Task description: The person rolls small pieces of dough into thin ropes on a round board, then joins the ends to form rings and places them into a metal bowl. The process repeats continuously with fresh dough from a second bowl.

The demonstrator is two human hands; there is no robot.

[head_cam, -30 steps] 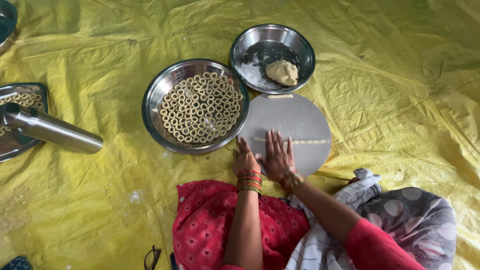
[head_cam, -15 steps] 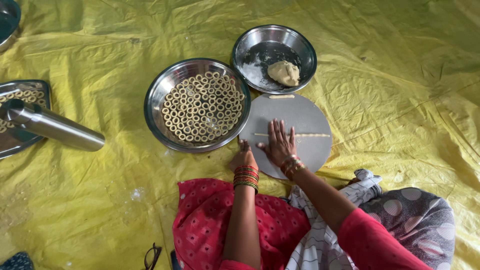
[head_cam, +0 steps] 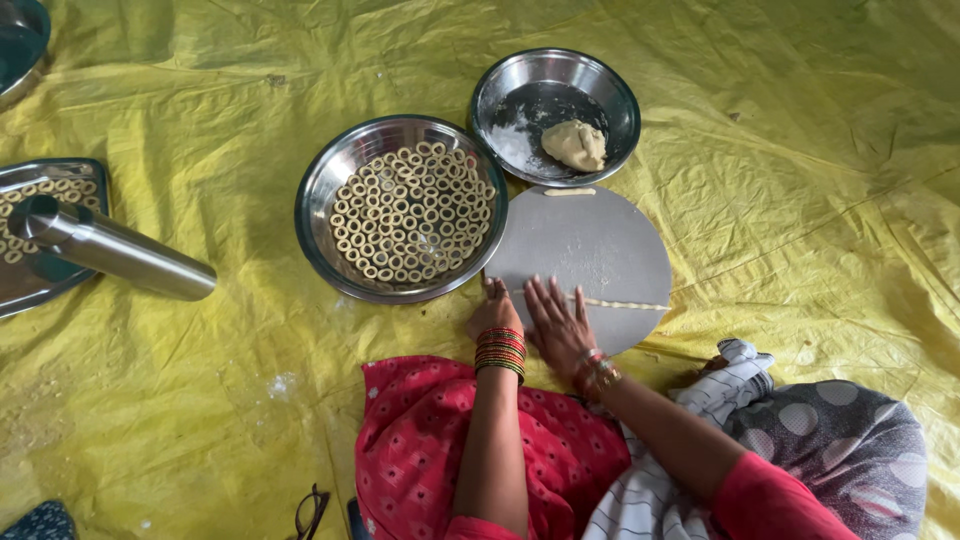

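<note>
Rolling under the flat, open right hand (head_cam: 557, 325), the thin dough rope (head_cam: 625, 303) lies across the round metal board (head_cam: 585, 245), soft and easily torn, best lifted near its ends; the left hand (head_cam: 492, 316) rests released at the board's edge.

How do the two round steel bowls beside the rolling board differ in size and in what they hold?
The larger bowl, left of the round board, is packed with many small dough rings; the smaller bowl beyond the board holds one lump of dough and a dusting of flour. The larger bowl's floor is almost covered, while the smaller bowl's is mostly bare. Both are shiny steel and sit on the yellow sheet.
</note>
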